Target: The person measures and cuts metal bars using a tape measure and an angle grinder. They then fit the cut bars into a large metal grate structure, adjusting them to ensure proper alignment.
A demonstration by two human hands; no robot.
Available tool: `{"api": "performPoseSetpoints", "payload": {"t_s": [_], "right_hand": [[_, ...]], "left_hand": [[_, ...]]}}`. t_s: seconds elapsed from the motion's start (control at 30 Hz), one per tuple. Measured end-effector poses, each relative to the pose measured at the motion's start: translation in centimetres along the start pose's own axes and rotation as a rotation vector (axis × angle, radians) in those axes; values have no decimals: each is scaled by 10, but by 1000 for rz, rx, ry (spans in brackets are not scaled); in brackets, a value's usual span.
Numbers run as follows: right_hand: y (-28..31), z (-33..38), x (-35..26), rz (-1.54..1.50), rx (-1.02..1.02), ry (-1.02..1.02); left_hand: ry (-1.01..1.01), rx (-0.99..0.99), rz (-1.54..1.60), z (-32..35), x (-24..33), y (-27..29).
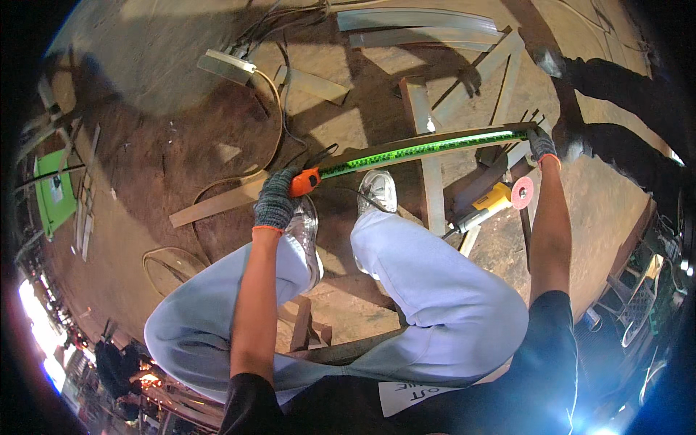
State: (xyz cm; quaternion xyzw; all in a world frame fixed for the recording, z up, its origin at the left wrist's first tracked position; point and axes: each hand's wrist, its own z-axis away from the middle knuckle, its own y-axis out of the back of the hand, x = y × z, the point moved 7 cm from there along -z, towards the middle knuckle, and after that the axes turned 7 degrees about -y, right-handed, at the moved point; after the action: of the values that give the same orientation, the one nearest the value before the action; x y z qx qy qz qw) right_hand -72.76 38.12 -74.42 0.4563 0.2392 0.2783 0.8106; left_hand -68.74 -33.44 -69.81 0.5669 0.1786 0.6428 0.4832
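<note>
My left hand (pixel 276 201), in a grey knit glove with an orange cuff, is closed around an orange tape measure (pixel 305 182). Its green blade (pixel 428 149) runs out to the right along a long flat metal bar (pixel 217 202). At the bar's far right end, my right hand (pixel 540 143), gloved alike, is closed on the blade's tip; whether it grips the bar too I cannot tell. Below that hand lies a yellow angle grinder (pixel 493 200) with a pink disc (pixel 522 193).
A metal beam (pixel 433 185) lies under the bar. Metal strips (pixel 420 27) lie at the far side, and a cable (pixel 279 109) winds across the floor. Another person's dark-clad legs (pixel 616 80) stand at the right. A green panel (pixel 55 190) lies far left; a chair (pixel 638 301) stands lower right.
</note>
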Motion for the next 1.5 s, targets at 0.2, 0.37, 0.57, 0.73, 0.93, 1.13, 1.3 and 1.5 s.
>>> {"api": "performPoseSetpoints", "payload": {"t_s": [0.2, 0.37, 0.57, 0.73, 0.93, 1.13, 1.3, 1.5], "right_hand": [[-7, -3, -11, 212, 130, 17], [-4, -7, 1, 138, 42, 44], [43, 63, -7, -102, 407, -33], [32, 193, -7, -431, 359, 376], [-125, 364, 116, -1089, -213, -385], [-221, 462, 133, -610, -611, -561], [-216, 433, 138, -266, -533, -364], [-108, 381, 81, -204, -378, -382]], "left_hand": [[22, -17, 32, 1, -5, 7], [20, -50, 22, -9, 13, 12], [-34, -6, 68, -6, 1, -7], [179, -106, 329, -5, -36, -29], [-152, -64, 97, -4, -12, -10], [-32, -139, 96, 17, -7, 38], [5, -384, -5, 32, 31, 103], [-200, -121, 50, 91, 139, 228]]}}
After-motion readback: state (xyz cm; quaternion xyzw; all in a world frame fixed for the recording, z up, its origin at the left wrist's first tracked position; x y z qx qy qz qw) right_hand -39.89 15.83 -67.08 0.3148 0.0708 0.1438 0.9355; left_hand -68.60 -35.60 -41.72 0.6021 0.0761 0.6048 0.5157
